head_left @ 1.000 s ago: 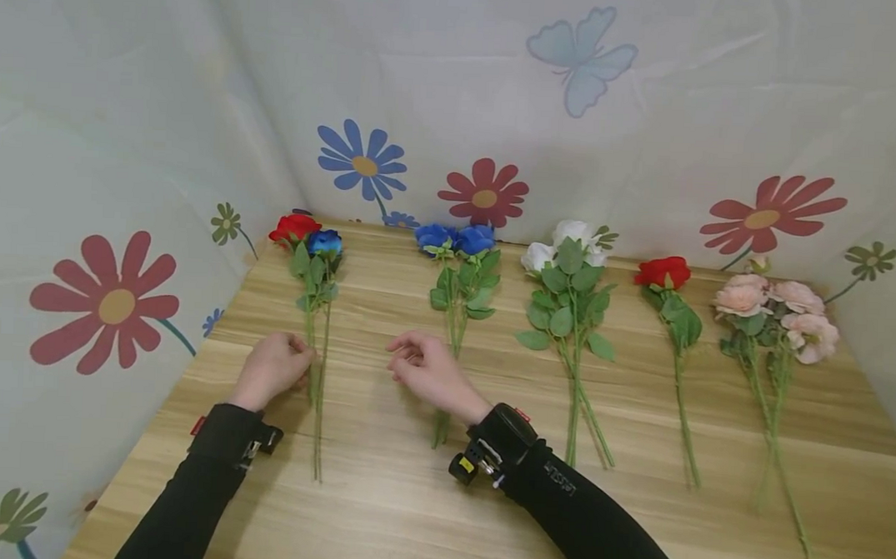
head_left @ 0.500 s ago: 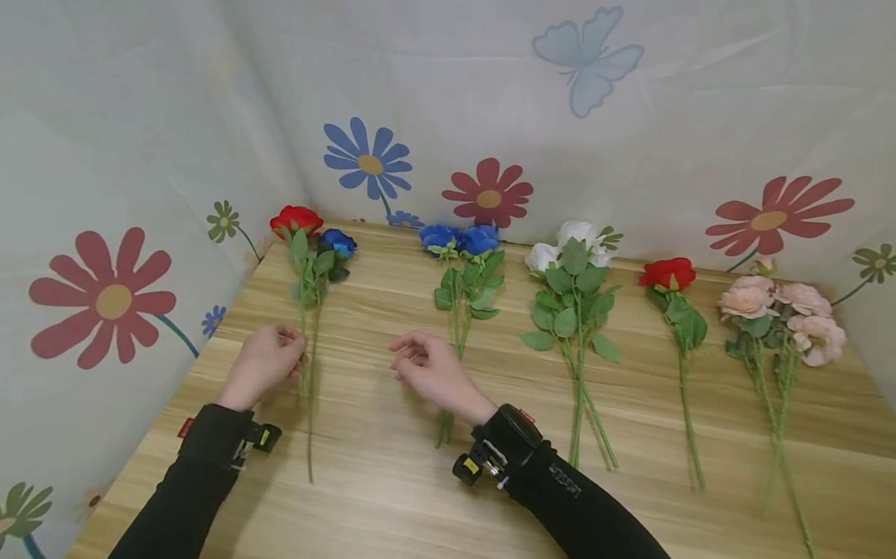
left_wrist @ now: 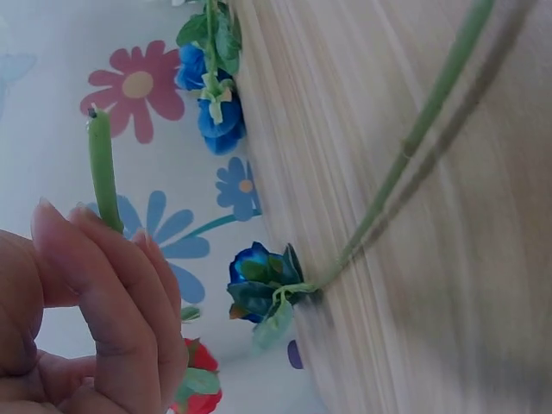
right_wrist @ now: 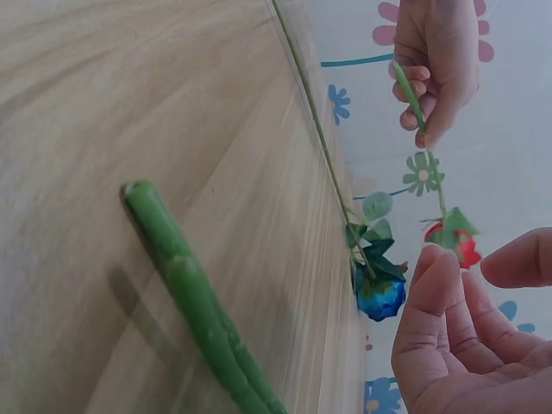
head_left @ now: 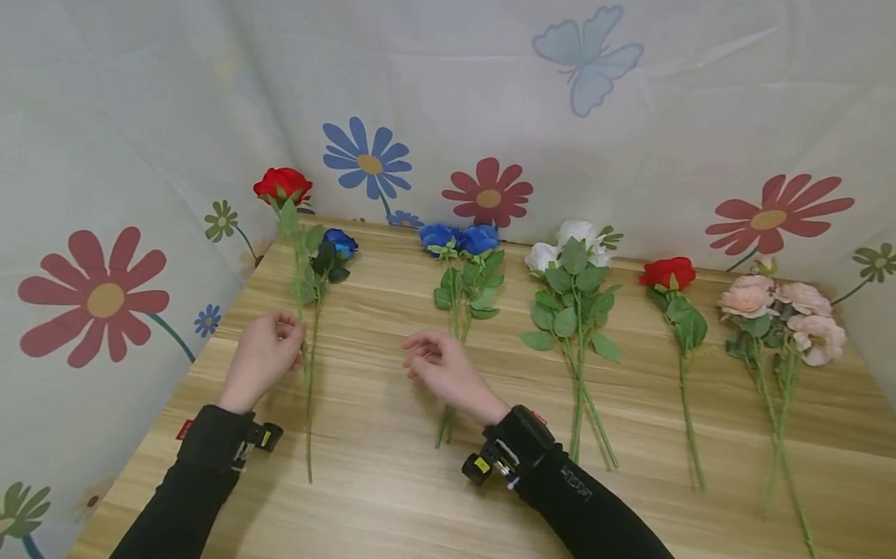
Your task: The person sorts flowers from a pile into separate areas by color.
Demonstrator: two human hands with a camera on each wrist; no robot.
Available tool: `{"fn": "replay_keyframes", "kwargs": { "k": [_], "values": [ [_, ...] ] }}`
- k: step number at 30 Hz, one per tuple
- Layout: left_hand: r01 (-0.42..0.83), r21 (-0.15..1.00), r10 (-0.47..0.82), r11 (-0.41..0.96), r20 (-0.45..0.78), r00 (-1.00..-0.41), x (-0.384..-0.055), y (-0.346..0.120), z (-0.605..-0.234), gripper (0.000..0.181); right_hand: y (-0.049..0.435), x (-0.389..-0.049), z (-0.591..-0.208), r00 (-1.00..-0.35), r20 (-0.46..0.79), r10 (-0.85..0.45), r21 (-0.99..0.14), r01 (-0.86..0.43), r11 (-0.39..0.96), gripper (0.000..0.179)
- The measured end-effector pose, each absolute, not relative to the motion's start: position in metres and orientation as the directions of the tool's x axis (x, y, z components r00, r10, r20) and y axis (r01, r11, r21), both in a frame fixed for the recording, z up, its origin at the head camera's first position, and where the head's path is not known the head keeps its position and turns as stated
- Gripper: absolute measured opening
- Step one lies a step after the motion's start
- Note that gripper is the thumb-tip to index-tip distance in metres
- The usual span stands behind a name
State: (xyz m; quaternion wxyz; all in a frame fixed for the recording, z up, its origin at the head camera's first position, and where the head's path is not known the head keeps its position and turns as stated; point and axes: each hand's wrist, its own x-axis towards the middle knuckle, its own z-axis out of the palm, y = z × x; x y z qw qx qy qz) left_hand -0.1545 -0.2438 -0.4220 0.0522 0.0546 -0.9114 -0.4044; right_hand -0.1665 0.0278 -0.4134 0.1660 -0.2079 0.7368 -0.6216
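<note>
My left hand (head_left: 263,356) pinches the green stem of a red rose (head_left: 283,186), whose bloom stands raised at the table's far left corner. The cut end of that stem (left_wrist: 102,168) sticks out past the fingers in the left wrist view. Beside it a single blue rose (head_left: 339,243) lies on the table, its long stem running toward me. My right hand (head_left: 450,371), fingers loosely bent with nothing between them, hovers over the stems of two blue roses (head_left: 478,238). In the right wrist view a thick green stem (right_wrist: 198,297) lies below that hand.
White roses (head_left: 579,239), another red rose (head_left: 668,273) and several pink flowers (head_left: 747,297) lie in a row to the right on the wooden table (head_left: 423,512). A printed cloth (head_left: 634,154) hangs close behind and at the left.
My left hand has lifted the red rose up and leftward, away from the blue one. The single blue rose has shifted slightly right. My right hand has drifted a little right.
</note>
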Motion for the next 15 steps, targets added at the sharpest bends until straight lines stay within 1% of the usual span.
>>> {"fn": "replay_keyframes", "kwargs": {
  "k": [6, 10, 15],
  "values": [
    [-0.014, 0.785, -0.123, 0.619, 0.080, -0.989, -0.155, -0.230, -0.416, 0.030, 0.036, -0.184, -0.436, -0.889, 0.016, -0.458, -0.987, -0.088, 0.136, 0.028],
    [0.018, 0.812, -0.084, 0.584, 0.083, -0.993, -0.157, -0.219, -0.418, 0.028, 0.042, -0.188, -0.439, -0.908, 0.001, -0.418, -0.986, -0.072, 0.152, 0.028],
    [0.029, 0.859, -0.043, 0.511, 0.059, -0.997, -0.158, -0.201, -0.419, 0.030, 0.050, -0.190, -0.440, -0.916, -0.023, -0.399, -0.987, -0.042, 0.154, 0.026]
  ]
}}
